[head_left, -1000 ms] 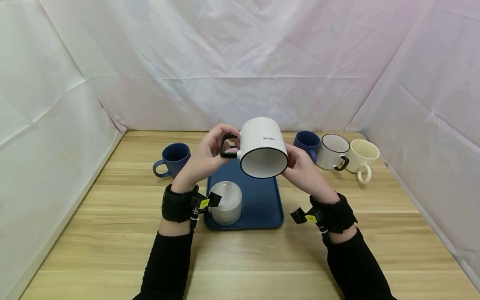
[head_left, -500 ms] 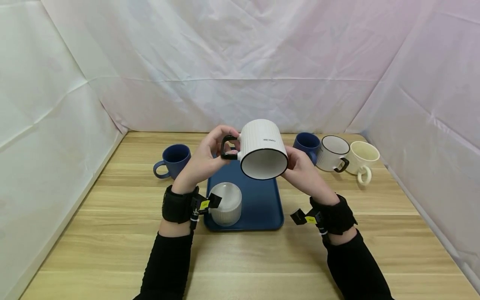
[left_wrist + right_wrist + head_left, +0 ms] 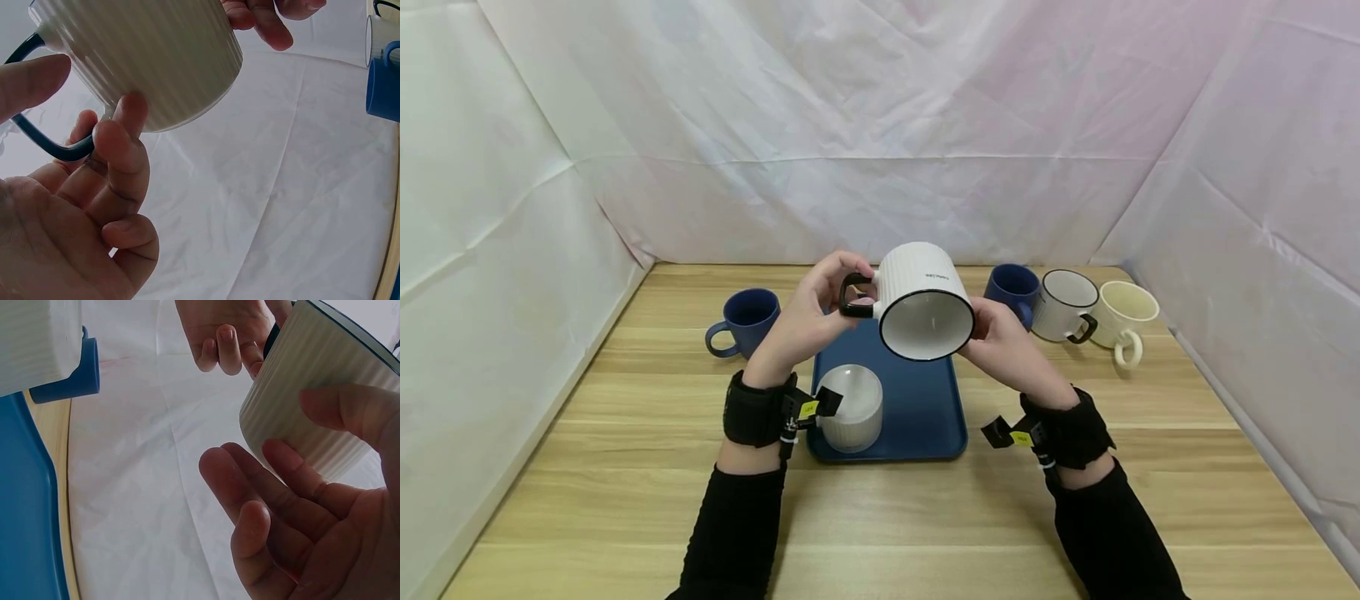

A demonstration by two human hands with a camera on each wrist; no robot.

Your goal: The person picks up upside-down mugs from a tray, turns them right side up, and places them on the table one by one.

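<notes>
Head view: one white ribbed mug already stands mouth-down on the blue rectangular tray, while a second white ribbed ceramic mug with black rim and handle is held tipped in the air above the tray's far end, not yet set down. The left hand, at the mug's 9 o'clock, pinches the handle; the right hand cups its 3 o'clock side.

Left wrist view: fingers curl round the dark handle.

Right wrist view: fingers and thumb curve onto the ribbed wall.
</notes>
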